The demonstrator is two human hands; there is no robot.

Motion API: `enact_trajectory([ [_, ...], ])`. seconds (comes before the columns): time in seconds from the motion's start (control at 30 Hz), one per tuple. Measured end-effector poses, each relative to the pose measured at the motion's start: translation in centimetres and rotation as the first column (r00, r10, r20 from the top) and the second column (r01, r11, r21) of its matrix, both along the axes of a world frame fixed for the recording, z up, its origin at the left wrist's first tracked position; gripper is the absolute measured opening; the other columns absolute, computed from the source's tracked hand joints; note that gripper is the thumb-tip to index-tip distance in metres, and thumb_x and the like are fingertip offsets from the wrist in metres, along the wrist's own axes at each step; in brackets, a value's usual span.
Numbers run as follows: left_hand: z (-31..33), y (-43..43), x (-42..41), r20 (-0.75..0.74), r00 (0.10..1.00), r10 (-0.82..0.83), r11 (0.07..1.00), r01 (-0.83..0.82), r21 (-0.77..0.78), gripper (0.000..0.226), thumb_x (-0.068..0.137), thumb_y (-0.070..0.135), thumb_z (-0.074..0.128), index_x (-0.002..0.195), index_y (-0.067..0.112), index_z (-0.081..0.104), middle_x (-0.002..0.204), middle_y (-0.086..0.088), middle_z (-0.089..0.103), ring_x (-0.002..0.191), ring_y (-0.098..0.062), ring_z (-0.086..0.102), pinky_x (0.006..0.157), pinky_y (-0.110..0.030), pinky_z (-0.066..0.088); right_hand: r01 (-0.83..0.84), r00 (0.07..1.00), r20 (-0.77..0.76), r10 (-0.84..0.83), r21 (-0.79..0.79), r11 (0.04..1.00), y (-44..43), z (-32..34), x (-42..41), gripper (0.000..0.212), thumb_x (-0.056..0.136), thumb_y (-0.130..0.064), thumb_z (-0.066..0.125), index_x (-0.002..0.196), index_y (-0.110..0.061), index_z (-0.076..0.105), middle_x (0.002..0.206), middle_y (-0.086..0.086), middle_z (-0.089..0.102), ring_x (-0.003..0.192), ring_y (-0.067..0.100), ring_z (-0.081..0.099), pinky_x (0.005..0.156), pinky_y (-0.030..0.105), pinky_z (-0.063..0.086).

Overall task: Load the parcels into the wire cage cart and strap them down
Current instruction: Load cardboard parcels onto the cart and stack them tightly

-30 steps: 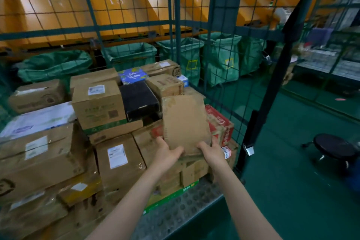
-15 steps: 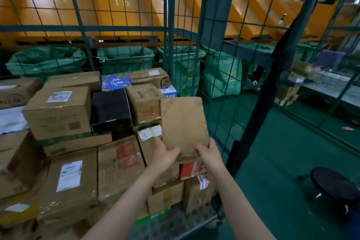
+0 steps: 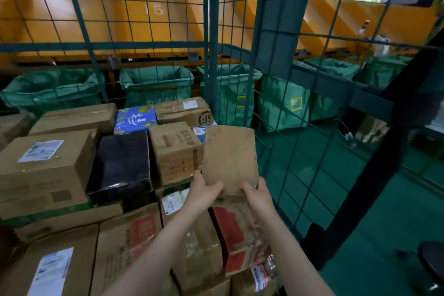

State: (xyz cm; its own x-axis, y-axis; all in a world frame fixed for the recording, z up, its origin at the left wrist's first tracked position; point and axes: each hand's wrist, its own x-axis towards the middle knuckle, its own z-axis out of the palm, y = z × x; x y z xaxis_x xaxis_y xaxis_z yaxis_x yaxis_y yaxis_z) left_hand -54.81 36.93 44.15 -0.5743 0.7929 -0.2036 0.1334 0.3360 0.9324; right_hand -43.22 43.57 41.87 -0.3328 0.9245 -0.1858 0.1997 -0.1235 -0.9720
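Head camera: my left hand (image 3: 204, 190) and right hand (image 3: 258, 196) grip a flat cardboard parcel (image 3: 230, 158) by its bottom edge. It stands upright over stacked boxes (image 3: 176, 151), wire cage wall (image 3: 283, 108) at three o'clock.

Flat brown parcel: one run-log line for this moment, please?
left hand: holds flat brown parcel | right hand: holds it | over stacked boxes, beside cage wall

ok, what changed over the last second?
The parcel went up and forward, from over the red box to beside the upper carton, close to the mesh wall. Left hand and right hand kept their grip on its lower edge; the stack did not move.
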Motion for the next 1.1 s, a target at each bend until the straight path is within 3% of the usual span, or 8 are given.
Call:
enact_trajectory([
  [0.13, 0.2, 5.4, -4.1, 0.034, 0.999, -0.02, 1.0, 0.02, -0.005, 0.065, 0.087, 0.024, 0.063, 0.138, 0.01, 0.025, 0.126, -0.004, 0.049, 0.102, -0.016, 0.049, 0.084, -0.029, 0.044, -0.001, 1.0, 0.008, 0.001, -0.019, 1.0, 5.2, -0.1, -3.9, 0.04, 0.093, -0.024, 0.052, 0.13, -0.019, 0.039, 0.11, -0.003, 0.054, 0.103, 0.018, 0.053, 0.091, 0.032, 0.045],
  [0.33, -0.5, 11.7, -9.3, 0.018, 1.0, -0.02, 1.0, 0.02, -0.017, 0.055, 0.086, 0.026, 0.062, 0.135, 0.017, 0.038, 0.122, 0.004, 0.057, 0.102, -0.015, 0.055, 0.088, -0.03, 0.048, 0.024, 0.998, 0.064, -0.021, -0.049, 0.999, 11.6, -0.2, -8.7, 0.041, 0.091, -0.021, 0.053, 0.129, -0.011, 0.041, 0.11, 0.003, 0.056, 0.105, 0.024, 0.056, 0.096, 0.04, 0.047],
  [0.47, -0.9, 15.0, -11.9, 0.046, 0.999, 0.009, 1.0, -0.01, 0.012, 0.029, 0.083, 0.016, 0.063, 0.107, 0.027, 0.053, 0.11, 0.004, 0.064, 0.092, -0.012, 0.06, 0.089, -0.031, 0.05, -0.012, 0.997, 0.073, 0.016, -0.06, 0.998, 15.2, 0.2, -11.5, 0.043, 0.091, -0.021, 0.051, 0.132, -0.015, 0.038, 0.116, 0.003, 0.053, 0.111, 0.024, 0.054, 0.099, 0.042, 0.046],
  [0.53, -1.0, 16.6, -13.1, 0.083, 0.995, 0.056, 0.998, -0.058, 0.022, 0.033, 0.082, 0.018, 0.063, 0.111, 0.029, 0.051, 0.106, 0.006, 0.064, 0.088, -0.01, 0.059, 0.08, -0.031, 0.052, -0.027, 0.996, 0.079, 0.031, -0.05, 0.998, 16.9, 0.6, -12.9, 0.042, 0.092, -0.022, 0.05, 0.132, -0.016, 0.037, 0.114, 0.001, 0.052, 0.111, 0.024, 0.053, 0.098, 0.043, 0.046],
  [0.63, -0.8, 19.2, -14.5, 0.079, 0.993, 0.084, 0.996, -0.086, 0.021, 0.03, 0.086, 0.024, 0.06, 0.111, 0.031, 0.046, 0.101, 0.01, 0.059, 0.076, 0.0, 0.05, 0.06, -0.02, 0.039, -0.025, 0.996, 0.081, 0.029, -0.049, 0.998, 20.1, 0.8, -14.9, 0.044, 0.091, -0.026, 0.051, 0.132, -0.017, 0.037, 0.121, 0.003, 0.053, 0.111, 0.026, 0.053, 0.097, 0.048, 0.047],
  [0.77, -0.2, 22.8, -16.3, 0.051, 0.991, 0.121, 0.992, -0.122, 0.023, 0.046, 0.088, 0.033, 0.058, 0.131, 0.025, 0.043, 0.109, 0.008, 0.055, 0.089, -0.011, 0.05, 0.069, -0.025, 0.037, -0.025, 0.996, 0.08, 0.029, -0.047, 0.999, 23.9, 0.9, -17.0, 0.043, 0.088, -0.028, 0.055, 0.127, -0.016, 0.04, 0.118, 0.006, 0.055, 0.107, 0.027, 0.056, 0.093, 0.05, 0.049],
  [0.9, 0.1, 26.5, -18.4, -0.011, 0.982, 0.186, 0.982, -0.186, 0.013, 0.057, 0.093, 0.042, 0.051, 0.142, 0.019, 0.034, 0.134, -0.004, 0.05, 0.118, -0.025, 0.049, 0.083, -0.025, 0.034, -0.071, 0.992, 0.1, 0.075, -0.039, 0.997, 26.8, 0.9, -19.6, 0.046, 0.087, -0.032, 0.055, 0.129, -0.017, 0.043, 0.119, 0.005, 0.057, 0.107, 0.027, 0.057, 0.096, 0.046, 0.047],
  [1.1, -0.6, 31.3, -23.9, 0.057, 0.922, 0.383, 0.917, -0.387, 0.1, 0.051, 0.087, 0.023, 0.059, 0.133, 0.01, 0.041, 0.126, -0.008, 0.055, 0.111, -0.025, 0.053, 0.093, -0.033, 0.044, -0.141, 0.983, 0.128, 0.132, 0.061, 0.988, 29.0, 0.1, -24.8, 0.058, 0.092, -0.031, 0.052, 0.142, -0.01, 0.032, 0.137, 0.009, 0.048, 0.119, 0.028, 0.051, 0.095, 0.033, 0.043],
])
